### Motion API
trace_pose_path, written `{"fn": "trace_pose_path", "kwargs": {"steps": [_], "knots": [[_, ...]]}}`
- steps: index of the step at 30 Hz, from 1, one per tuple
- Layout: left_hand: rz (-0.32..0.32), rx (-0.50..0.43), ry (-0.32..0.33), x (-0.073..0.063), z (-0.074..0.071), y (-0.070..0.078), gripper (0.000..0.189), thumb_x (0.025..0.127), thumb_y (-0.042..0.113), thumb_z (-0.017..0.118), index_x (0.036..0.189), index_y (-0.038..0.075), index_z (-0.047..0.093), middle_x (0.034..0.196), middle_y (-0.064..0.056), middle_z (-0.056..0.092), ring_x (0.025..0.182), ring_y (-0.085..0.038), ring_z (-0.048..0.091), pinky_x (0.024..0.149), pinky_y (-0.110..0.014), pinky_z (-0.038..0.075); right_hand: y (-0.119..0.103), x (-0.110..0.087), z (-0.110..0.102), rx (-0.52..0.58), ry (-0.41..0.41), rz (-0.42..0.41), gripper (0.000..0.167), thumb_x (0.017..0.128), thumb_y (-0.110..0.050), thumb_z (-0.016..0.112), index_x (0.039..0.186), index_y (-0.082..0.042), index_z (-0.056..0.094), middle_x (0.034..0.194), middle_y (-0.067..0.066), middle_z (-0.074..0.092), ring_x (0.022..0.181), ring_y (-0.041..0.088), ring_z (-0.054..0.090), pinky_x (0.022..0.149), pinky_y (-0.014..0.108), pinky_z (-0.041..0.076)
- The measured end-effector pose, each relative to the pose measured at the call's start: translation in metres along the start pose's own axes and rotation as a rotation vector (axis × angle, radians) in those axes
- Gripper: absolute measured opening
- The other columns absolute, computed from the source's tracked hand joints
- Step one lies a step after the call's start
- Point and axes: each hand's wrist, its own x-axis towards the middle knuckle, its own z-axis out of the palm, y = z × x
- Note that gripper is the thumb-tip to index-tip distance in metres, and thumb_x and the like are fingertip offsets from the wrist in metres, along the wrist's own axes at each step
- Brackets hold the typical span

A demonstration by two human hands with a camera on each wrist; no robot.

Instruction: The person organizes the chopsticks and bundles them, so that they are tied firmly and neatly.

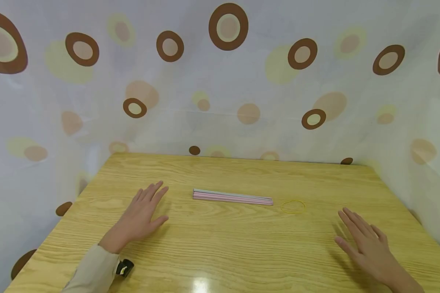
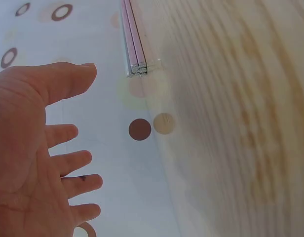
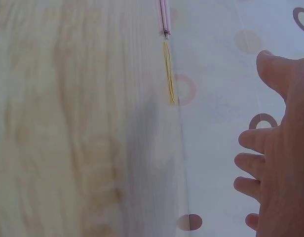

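Just toward twelve o'clock from the middle of the bench [image 1: 227,244] lies a close-set row of thin sticks [image 1: 232,197], pink and one pale, running roughly from nine to three with the right end a little nearer the person. Off that end, toward three and apart from it, a thin yellow loop [image 3: 169,73], probably a rubber band, lies flat.

The left hand [image 1: 141,217] is out at nine o'clock, the right hand [image 1: 372,248] between three and four; both have fingers extended and thumb well apart, and hold nothing.

The sticks look light, straight and fairly stiff, though their material is hard to tell. Smooth sides could let them roll or slide over one another, so a pinch across the whole row near its middle, or at both ends together, seems safest; being slender, they may bend if squeezed hard. The loop should be soft and stretchy, best picked up by its edge.

Underneath, the bench is pale yellow wood grain, with a bright glare at six o'clock. A white sheet [image 1: 220,73] printed with brown, peach and yellow rounds hangs beyond it from nine through twelve to three.
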Motion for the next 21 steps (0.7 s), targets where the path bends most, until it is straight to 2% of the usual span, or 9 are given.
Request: {"fn": "trace_pose_path", "kwargs": {"steps": [10, 15, 21], "knots": [[0.007, -0.028, 0.0, 0.009, 0.002, 0.001, 0.074, 0.087, 0.025, 0.072, 0.145, 0.0, 0.034, 0.15, -0.024, 0.033, 0.134, -0.048, 0.035, 0.106, -0.06, 0.03, 0.001, 0.002, 0.001, -0.003, 0.021, -0.006, 0.065, 0.099, -0.023, 0.051, 0.154, -0.012, 0.019, 0.16, 0.013, 0.017, 0.147, 0.035, 0.01, 0.099, 0.075, 0.003], [0.017, -0.032, -0.006, 0.014, 0.004, 0.002, 0.073, 0.087, 0.025, 0.071, 0.144, -0.001, 0.034, 0.149, -0.025, 0.033, 0.133, -0.048, 0.035, 0.105, -0.06, 0.032, 0.002, 0.002, 0.0, 0.007, 0.012, 0.003, 0.065, 0.099, -0.023, 0.05, 0.154, -0.011, 0.017, 0.158, 0.018, 0.018, 0.145, 0.04, 0.012, 0.098, 0.076, 0.004], [0.02, -0.038, -0.022, 0.017, 0.006, 0.004, 0.073, 0.088, 0.026, 0.07, 0.145, -0.001, 0.034, 0.15, -0.025, 0.033, 0.134, -0.046, 0.035, 0.105, -0.059, 0.032, 0.001, 0.003, 0.0, 0.047, 0.016, -0.012, 0.063, 0.098, -0.02, 0.052, 0.152, -0.005, 0.022, 0.152, 0.027, 0.025, 0.132, 0.052, 0.026, 0.094, 0.077, 0.008]]}}
